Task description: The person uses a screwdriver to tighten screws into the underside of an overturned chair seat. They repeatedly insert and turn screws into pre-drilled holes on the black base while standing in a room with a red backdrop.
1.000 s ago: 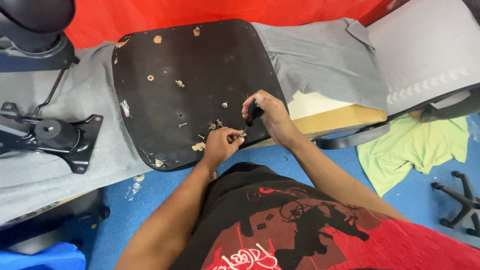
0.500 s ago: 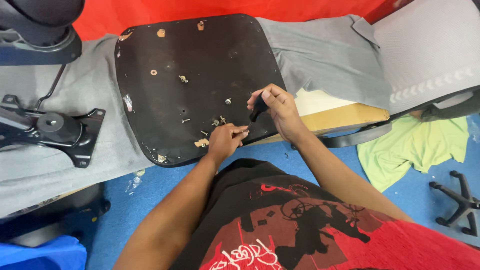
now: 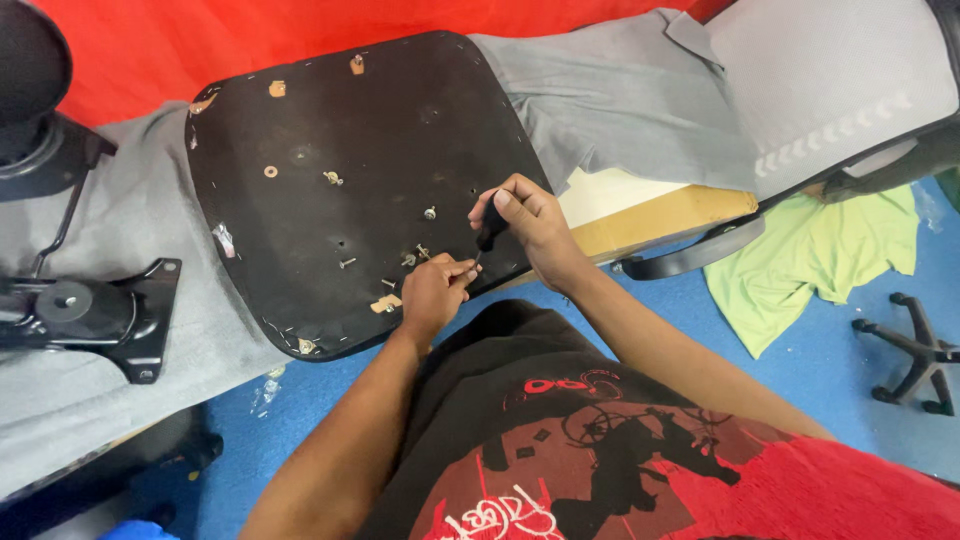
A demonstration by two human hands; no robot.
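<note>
An upturned office-chair seat (image 3: 340,150) with a black underside lies on a grey cloth-covered table (image 3: 150,230). Several screws and washers stick out of it. My right hand (image 3: 530,225) grips the black handle of a screwdriver (image 3: 489,232), its tip angled down at the seat's near edge. My left hand (image 3: 435,290) pinches at the screwdriver's tip, fingers closed around something small that I cannot make out. Both hands meet at the seat's near right edge.
A black metal chair mechanism plate (image 3: 90,315) lies on the cloth at left. A grey chair backrest (image 3: 840,80) rests at upper right. On the blue floor sit a green cloth (image 3: 800,260) and a black chair base (image 3: 915,350). Red fabric (image 3: 150,40) hangs behind.
The view has shifted slightly. Both hands stay at the seat's near edge; the right hand has tilted the screwdriver a little more upright.
</note>
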